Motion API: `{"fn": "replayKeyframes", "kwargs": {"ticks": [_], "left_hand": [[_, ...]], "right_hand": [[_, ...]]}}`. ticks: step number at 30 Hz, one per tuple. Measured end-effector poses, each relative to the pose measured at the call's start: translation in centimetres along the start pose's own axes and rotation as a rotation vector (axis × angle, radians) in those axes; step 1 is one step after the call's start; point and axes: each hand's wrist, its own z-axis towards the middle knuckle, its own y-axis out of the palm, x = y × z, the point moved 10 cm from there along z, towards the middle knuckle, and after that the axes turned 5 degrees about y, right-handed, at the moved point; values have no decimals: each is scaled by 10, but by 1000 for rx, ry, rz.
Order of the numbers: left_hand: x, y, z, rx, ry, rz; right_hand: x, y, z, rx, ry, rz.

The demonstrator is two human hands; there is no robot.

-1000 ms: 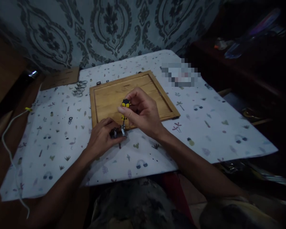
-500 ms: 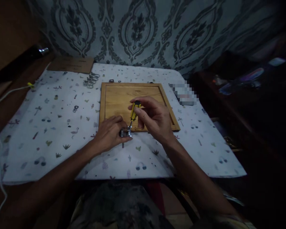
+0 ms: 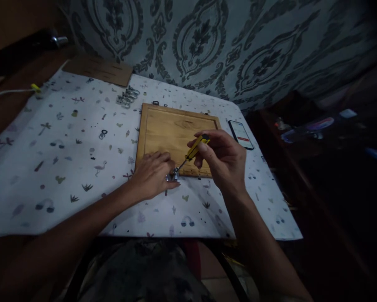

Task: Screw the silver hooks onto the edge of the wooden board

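Left hand [image 3: 153, 173]: clamped on the small, shiny silver metal fitting [image 3: 176, 174] at the near edge of the rectangular, yellow-brown wooden panel [image 3: 175, 126]. Right hand [image 3: 230, 161]: closed round the yellow-and-black screwdriver [image 3: 195, 149], tilted, tip at the fitting. Steady pressure along its shaft should limit slipping.

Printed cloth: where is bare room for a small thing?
Bare: between the forearms, nearer than the wooden panel; right of the right forearm, nearer than the phone. Crowded: around left hand, right hand, screwdriver and metal fitting; by metal pieces beside cardboard.
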Motion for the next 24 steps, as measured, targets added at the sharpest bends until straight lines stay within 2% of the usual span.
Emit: {"fn": "replayKeyframes", "kwargs": {"ticks": [11,15,21,24], "left_hand": [[-1,2,0,-41,-31,-67],[0,2,-2,-43,-14,-52],[1,3,-2,-58,-4,-19],[1,3,-2,-60,-7,-24]], "right_hand": [[-1,-4,-2,158,-15,-70],[-6,1,-3,138,0,-68],[-9,5,-7,5,12,-153],[-9,2,-9,7,-4,-172]]}}
